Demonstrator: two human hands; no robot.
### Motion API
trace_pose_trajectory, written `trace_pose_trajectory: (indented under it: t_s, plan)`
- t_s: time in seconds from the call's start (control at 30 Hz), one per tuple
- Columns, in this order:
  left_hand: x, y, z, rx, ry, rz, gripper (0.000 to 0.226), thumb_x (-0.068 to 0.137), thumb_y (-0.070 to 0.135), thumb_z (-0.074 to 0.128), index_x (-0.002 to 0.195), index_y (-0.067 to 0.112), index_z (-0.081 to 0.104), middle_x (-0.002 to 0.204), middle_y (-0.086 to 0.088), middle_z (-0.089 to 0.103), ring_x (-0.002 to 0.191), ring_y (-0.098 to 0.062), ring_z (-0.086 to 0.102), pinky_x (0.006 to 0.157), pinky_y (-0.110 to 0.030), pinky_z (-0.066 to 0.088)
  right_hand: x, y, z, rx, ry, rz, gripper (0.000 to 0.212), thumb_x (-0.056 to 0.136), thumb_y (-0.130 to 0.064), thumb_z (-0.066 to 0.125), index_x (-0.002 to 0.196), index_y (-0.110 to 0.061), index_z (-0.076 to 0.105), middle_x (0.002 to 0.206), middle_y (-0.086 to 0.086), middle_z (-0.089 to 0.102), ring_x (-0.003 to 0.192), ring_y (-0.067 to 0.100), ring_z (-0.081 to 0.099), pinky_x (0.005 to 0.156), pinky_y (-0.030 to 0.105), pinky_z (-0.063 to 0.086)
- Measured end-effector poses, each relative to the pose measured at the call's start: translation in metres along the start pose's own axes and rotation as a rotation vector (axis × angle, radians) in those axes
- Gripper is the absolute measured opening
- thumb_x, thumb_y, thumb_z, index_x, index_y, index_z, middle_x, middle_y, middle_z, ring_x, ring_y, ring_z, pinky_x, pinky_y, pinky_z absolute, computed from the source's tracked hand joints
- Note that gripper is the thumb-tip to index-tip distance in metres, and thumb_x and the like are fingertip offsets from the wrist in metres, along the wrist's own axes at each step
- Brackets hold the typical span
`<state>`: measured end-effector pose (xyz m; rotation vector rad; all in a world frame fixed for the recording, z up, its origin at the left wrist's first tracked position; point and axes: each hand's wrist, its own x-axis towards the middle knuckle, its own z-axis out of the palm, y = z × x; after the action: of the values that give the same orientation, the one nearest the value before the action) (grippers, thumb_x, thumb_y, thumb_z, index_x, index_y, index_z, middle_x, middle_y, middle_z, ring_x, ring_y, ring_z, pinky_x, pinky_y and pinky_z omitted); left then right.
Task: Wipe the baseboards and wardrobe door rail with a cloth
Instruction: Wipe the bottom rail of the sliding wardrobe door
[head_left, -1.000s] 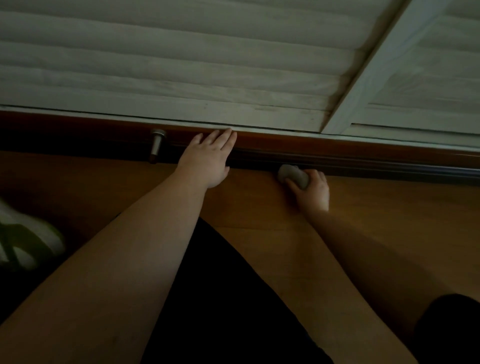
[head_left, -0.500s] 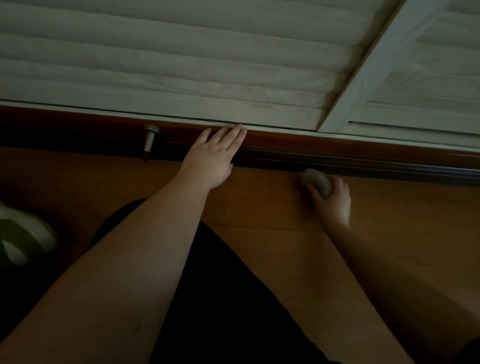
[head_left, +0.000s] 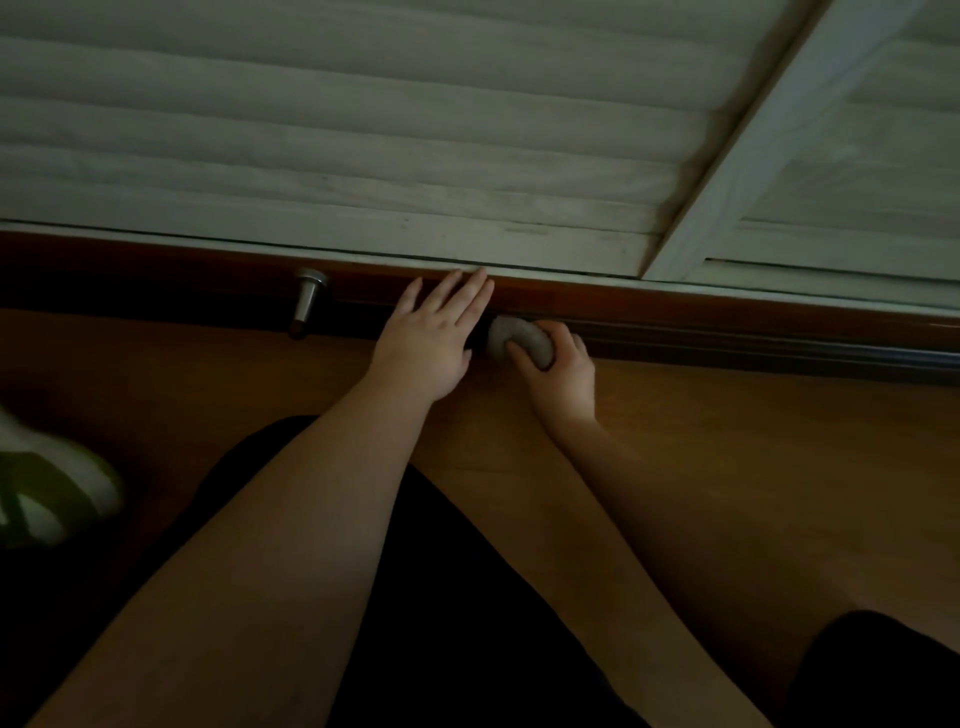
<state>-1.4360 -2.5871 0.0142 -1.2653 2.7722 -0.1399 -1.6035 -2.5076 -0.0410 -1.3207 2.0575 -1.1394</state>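
Wood laminate floor (head_left: 727, 467) runs to a reddish-brown baseboard (head_left: 675, 306) under white louvered wardrobe doors (head_left: 363, 156), in dim light. Along the baseboard's foot lies the dark door rail (head_left: 779, 353). The left hand (head_left: 431, 338) rests flat against the baseboard, fingers straight and close together. Just right of it, the right hand (head_left: 561, 374) grips a bunched grey cloth (head_left: 519, 340) against the rail. A metal doorstop (head_left: 306, 301) stands left.

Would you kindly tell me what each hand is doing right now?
Left hand: open, fingers straight, resting against the baseboard.
Right hand: holding the bunched grey cloth against the door rail.
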Motion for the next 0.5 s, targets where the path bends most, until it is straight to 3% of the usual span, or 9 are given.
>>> trace_pose_trajectory:
  t_s: [0.37,0.5]
  plan:
    - [0.0,-0.002,-0.002,-0.045,-0.005,0.024,0.073,0.105,0.045,0.031,0.158,0.02,-0.013,0.165,0.003,-0.019,0.153,-0.017,-0.01,0.125,-0.041,0.003,0.001,0.082,-0.126,-0.181,0.139,0.141,0.037,0.085,-0.038,0.074,0.117,-0.033,0.056,0.113,-0.009,0.053,0.098,0.007,0.054,0.074,0.01,0.036]
    - [0.0,-0.002,-0.002,-0.063,0.0,0.021,0.074,0.105,0.042,0.035,0.158,0.019,-0.012,0.165,0.002,-0.018,0.153,-0.017,-0.009,0.125,-0.041,0.003,-0.001,0.1,-0.157,-0.224,0.195,0.209,0.04,0.087,-0.037,0.072,0.122,-0.028,0.054,0.116,-0.004,0.05,0.103,0.016,0.054,0.081,0.025,0.042]
